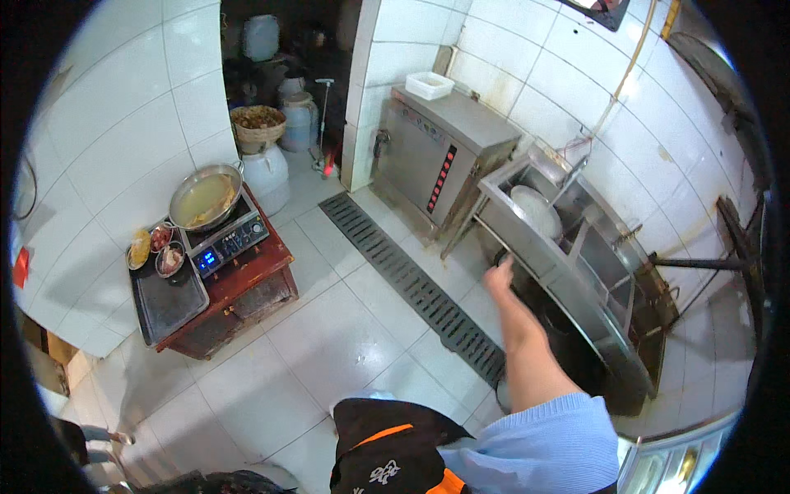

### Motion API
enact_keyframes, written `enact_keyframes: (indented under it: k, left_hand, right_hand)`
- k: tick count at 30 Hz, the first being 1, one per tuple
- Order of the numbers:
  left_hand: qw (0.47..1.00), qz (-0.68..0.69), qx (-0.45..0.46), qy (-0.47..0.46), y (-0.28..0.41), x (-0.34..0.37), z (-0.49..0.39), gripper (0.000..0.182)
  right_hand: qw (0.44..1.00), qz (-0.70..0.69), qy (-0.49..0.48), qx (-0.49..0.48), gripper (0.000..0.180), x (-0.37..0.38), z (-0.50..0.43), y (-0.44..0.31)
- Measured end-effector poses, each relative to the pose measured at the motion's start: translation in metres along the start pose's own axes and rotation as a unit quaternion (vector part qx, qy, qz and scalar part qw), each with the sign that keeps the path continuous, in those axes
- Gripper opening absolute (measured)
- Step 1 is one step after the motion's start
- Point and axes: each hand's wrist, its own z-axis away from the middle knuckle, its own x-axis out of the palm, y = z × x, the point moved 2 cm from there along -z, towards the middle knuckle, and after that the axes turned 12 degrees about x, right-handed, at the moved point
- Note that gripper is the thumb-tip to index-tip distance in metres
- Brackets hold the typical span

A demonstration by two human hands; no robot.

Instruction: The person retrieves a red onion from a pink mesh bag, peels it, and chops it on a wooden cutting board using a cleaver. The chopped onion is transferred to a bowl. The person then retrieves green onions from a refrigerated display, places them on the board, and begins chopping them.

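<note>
My right hand [500,276] reaches forward, low beside the front of a stainless steel sink [534,262]. Its fingers meet a dark rounded object [502,254] under the sink's edge; blur and shadow hide whether they grip it. In the sink's far basin lies a round pale basin or bowl [534,212]. My left hand is out of view. Below me show my black apron [395,444] with orange trim and a light blue sleeve [549,438].
A slotted floor drain [413,281] crosses the tiles. On a red wooden cabinet [271,262] stand an induction cooker [231,244], a pan of yellowish liquid [207,196], small food bowls [170,259] and a black tray [170,305]. A steel cabinet [410,163] holds a white plastic container [429,85].
</note>
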Motion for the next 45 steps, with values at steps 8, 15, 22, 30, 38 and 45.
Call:
enact_keyframes:
  k: [8, 15, 22, 30, 38, 45]
  left_hand:
    - [0.967, 0.204, 0.05, 0.146, 0.079, -0.148, -0.025, 0.04]
    - [0.794, 0.546, 0.092, 0.252, 0.042, -0.152, -0.014, 0.044]
    - [0.64, 0.65, 0.153, 0.381, 0.073, -0.105, 0.005, 0.05]
    - [0.478, 0.723, 0.281, 0.413, 0.18, -0.133, -0.06, 0.048]
    - [0.481, 0.647, 0.446, 0.389, 0.379, -0.235, -0.134, 0.047]
    - [0.419, 0.605, 0.427, 0.525, 0.473, -0.355, -0.241, 0.029]
  right_hand:
    - [0.991, 0.066, -0.063, -0.102, 0.066, 0.0, 0.038, -0.157]
    - [0.631, 0.269, -0.686, -0.242, 0.034, 0.397, 0.464, -0.287]
    - [0.281, 0.136, -0.875, -0.371, 0.022, 0.376, 0.955, -0.474]
    - [0.14, 0.211, -0.81, -0.529, 0.022, 0.326, 1.136, -0.521]
    - [0.249, 0.389, -0.797, -0.39, 0.018, 0.419, 1.137, -0.518]
    - [0.104, 0.351, -0.77, -0.522, 0.02, 0.389, 1.282, -0.526]
